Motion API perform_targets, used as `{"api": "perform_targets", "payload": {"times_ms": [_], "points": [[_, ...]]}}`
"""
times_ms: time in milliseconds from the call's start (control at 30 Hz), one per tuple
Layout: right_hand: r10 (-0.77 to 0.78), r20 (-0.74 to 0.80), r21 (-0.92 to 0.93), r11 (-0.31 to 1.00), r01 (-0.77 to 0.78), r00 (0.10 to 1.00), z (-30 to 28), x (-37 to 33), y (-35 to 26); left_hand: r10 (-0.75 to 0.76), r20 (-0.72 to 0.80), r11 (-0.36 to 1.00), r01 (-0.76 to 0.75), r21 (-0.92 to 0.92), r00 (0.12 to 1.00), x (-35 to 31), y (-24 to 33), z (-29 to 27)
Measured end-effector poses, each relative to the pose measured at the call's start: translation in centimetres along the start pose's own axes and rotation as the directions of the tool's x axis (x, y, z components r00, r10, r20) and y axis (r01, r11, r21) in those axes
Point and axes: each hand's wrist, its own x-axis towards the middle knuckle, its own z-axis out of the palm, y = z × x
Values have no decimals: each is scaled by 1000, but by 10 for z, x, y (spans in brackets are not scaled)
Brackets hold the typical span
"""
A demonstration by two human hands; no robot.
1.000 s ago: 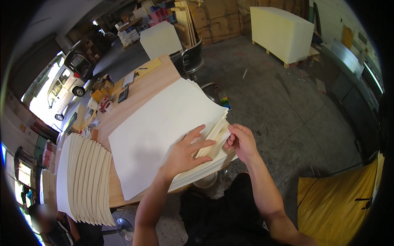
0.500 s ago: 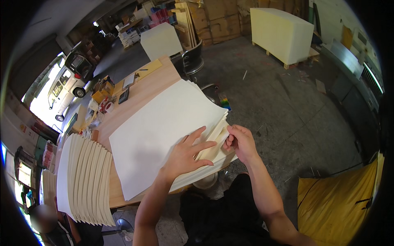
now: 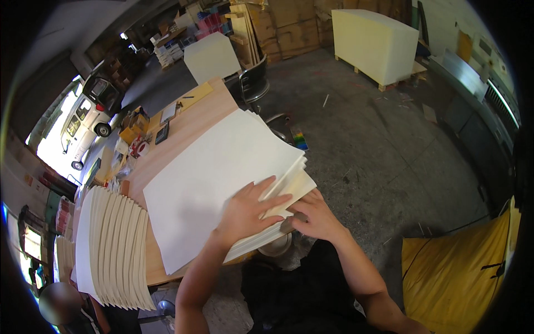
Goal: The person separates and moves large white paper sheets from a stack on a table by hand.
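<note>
A large stack of white paper sheets (image 3: 206, 167) lies on the wooden table in front of me, its near right corner fanned and curled up. My left hand (image 3: 250, 209) rests flat on the stack with its fingers spread, beside the raised corner. At that corner my right hand (image 3: 314, 214) grips the edge of the sheets. Some of its fingertips are hidden behind the lifted corner, and its thumb lies along the lower edges. To the left, a second pile of sheets (image 3: 114, 245) is fanned out in overlapping steps.
On the wooden table (image 3: 203, 111) are a calculator (image 3: 162, 133), a tape roll (image 3: 143, 148) and a cardboard box (image 3: 134, 125). A chair (image 3: 255, 83) stands beyond. Pale blocks on pallets (image 3: 374, 47) are farther back. Yellow cloth (image 3: 453, 278) lies at lower right; another person is at lower left.
My right hand has moved down and slightly left along the curled corner, its fingers passing behind the sheets. The corner now spreads farther right. My left hand stays on the stack.
</note>
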Motion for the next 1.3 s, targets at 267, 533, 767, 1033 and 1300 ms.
{"api": "perform_targets", "payload": {"times_ms": [267,533,767,1033,1300], "points": [[21,66,84,996,-26,998,0,-2,15,-28,-84,982,44,186,996,-3,1,22],[263,-103,112,961,-252,959,-12,-9,16,-122,-221,972,161,169,968,-6,4,34],[493,121,-391,821,-415,861,-50,-1,17,-115,-146,978,138,154,982,-5,8,28],[398,-121,219,904,-367,909,-13,35,5,-72,-126,994,81,73,989,1,-7,10],[621,-29,628,621,-470,783,-10,38,14,-145,-30,984,141,-105,989,-2,-14,1]]}}
